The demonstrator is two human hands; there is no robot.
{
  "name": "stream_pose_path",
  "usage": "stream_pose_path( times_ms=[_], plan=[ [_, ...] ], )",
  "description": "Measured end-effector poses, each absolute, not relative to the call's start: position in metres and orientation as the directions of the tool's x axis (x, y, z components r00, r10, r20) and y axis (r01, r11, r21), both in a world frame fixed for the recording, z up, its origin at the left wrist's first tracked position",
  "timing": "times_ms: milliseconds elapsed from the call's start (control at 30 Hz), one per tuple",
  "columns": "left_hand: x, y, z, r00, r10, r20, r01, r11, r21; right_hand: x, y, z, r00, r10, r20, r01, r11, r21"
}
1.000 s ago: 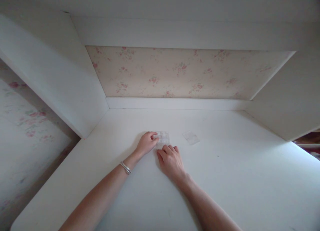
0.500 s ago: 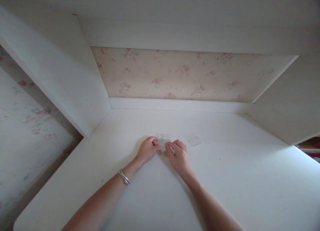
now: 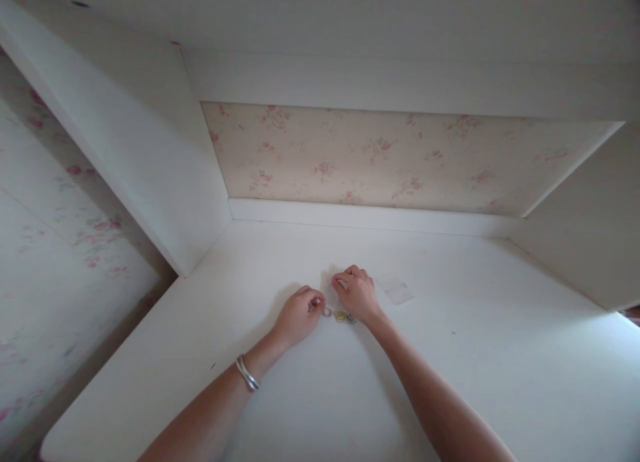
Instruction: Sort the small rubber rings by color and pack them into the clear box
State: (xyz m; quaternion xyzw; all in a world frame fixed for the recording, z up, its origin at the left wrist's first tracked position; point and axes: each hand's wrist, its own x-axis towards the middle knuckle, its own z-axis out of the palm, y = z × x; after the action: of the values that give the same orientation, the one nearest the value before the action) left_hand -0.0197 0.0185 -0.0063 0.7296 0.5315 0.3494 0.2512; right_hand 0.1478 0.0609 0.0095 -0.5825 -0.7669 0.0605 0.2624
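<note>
My left hand (image 3: 301, 313) is closed, thumb and finger pinched together just beside a small pale ring (image 3: 327, 311); whatever is between the fingertips is too small to make out. My right hand (image 3: 358, 294) is a little farther back on the white desk (image 3: 300, 395), its fingers pinched on a faint see-through plastic bag (image 3: 330, 287) that is mostly hidden. Between the wrists lie a gold-coloured ring-like piece (image 3: 341, 316) and a dark silvery one (image 3: 351, 319), the latter close under my right hand. A silver bangle (image 3: 247, 373) circles my left wrist.
A second clear plastic bag (image 3: 396, 290) lies flat to the right of my right hand. White side panels (image 3: 135, 135) and an overhead shelf (image 3: 400, 29) enclose the desk, with flowered wallpaper (image 3: 345, 159) behind. A tiny dark speck (image 3: 213, 366) lies at left.
The clear bag that lay between my hands is now mostly hidden at my right fingertips. My left hand has come nearer the pale ring, and the silvery piece has come into sight. The view has shifted.
</note>
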Motion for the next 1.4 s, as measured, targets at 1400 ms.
stream_pose_path(
  times_ms=[1400],
  plan=[
    [-0.013,0.057,-0.005,0.117,0.954,0.277,0.503,-0.297,0.812,0.179,0.023,0.000,-0.100,0.911,0.400,0.829,0.298,-0.472]
  ],
)
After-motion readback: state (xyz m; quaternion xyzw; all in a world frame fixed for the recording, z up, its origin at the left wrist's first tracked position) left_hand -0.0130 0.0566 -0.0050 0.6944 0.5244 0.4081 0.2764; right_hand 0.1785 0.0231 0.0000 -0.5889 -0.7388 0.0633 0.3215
